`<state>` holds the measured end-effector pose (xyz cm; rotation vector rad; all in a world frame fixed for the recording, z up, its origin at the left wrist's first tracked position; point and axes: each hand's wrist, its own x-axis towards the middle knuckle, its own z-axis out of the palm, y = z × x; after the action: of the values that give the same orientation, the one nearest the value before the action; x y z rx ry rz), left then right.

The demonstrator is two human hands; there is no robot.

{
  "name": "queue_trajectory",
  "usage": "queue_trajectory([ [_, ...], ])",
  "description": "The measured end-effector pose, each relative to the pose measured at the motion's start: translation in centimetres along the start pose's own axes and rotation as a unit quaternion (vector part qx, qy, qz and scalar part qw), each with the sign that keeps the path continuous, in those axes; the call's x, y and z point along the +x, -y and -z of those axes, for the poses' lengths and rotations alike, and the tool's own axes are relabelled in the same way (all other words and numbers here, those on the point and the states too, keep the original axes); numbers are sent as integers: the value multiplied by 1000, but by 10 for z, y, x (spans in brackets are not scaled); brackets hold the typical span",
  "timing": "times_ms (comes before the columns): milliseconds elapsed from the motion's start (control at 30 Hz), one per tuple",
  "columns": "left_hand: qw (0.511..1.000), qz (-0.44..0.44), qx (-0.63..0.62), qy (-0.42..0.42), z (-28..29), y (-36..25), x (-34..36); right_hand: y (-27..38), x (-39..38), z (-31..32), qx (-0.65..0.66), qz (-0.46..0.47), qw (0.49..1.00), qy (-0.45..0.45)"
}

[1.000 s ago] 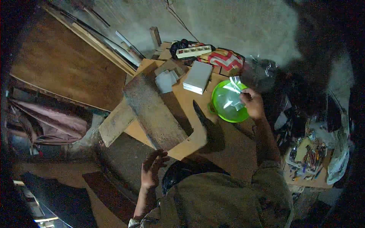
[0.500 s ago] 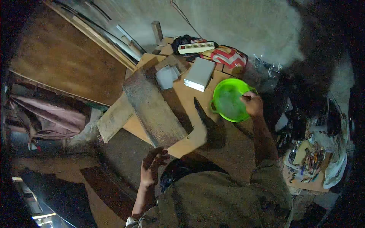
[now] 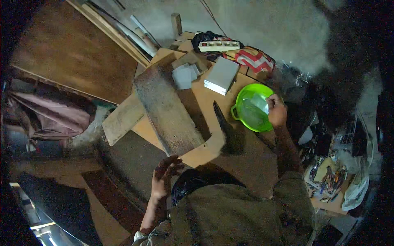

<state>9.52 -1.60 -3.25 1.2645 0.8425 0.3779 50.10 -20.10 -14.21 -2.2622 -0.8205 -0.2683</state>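
My right hand is closed on a thin, pale translucent piece held down in a green plastic basin with handles and cloudy contents, perhaps liquid; its fingertips are partly hidden. My left hand has loosely bent, separated fingers near the lower end of a stained board, with nothing visible in it; whether it touches the board I cannot tell. Left of the basin, a stack of white-edged grey sheets and several loose pale squares lie on the cardboard-coloured work surface.
A power strip rests on a black bag behind the stack, beside red patterned fabric. A large wooden panel and long strips lean at upper left; pink cloth hangs below. A cluttered tray of tools is at lower right.
The translucent piece, raised upright above the basin a second ago, is now lower inside it, with my right hand still at the rim. The view has shifted slightly; my left hand stays by the board.
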Motion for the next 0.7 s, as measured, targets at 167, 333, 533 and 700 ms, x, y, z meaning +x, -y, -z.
queue_trajectory([
  [167, 999, -13, 36, 19, 22, -4, -1, 28, 7, 5, 91, -58, 993, -54],
  [333, 996, 12, -84, -7, 33, -5, -5, 44, 10, 22, 214, -31, 970, -111],
  [533, 996, 4, -89, 24, 48, -28, -9, 136, 7, 56, 485, -200, 851, 15],
  [700, 995, -35, -44, 85, 54, -49, -12, 231, -16, 63, 612, -234, 745, 124],
])
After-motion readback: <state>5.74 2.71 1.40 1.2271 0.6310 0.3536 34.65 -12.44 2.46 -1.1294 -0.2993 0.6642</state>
